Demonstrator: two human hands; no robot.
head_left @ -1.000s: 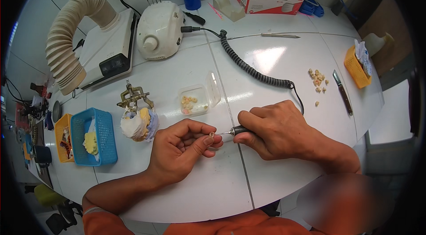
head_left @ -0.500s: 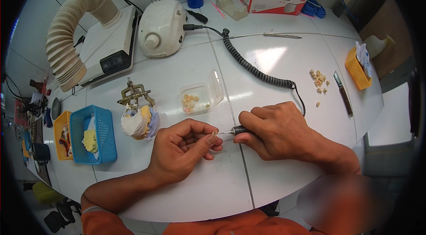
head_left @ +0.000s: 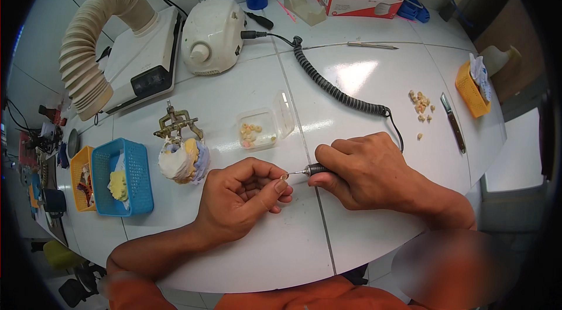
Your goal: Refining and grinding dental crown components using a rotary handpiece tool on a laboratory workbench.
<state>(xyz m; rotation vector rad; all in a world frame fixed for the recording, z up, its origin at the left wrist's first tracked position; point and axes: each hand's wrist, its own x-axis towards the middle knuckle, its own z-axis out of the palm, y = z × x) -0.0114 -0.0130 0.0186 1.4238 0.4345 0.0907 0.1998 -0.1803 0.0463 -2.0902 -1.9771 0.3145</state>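
Well, the left hand pinches what seems a tiny, curved cream tooth, which the black, metal-nosed handpiece clasped by the right hand could snag loose.

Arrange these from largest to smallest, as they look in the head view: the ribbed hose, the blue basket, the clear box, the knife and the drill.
1. Ribbed hose
2. Blue basket
3. Clear box
4. Knife
Unsure: the drill is partly hidden by the right hand, so I leave it unranked.
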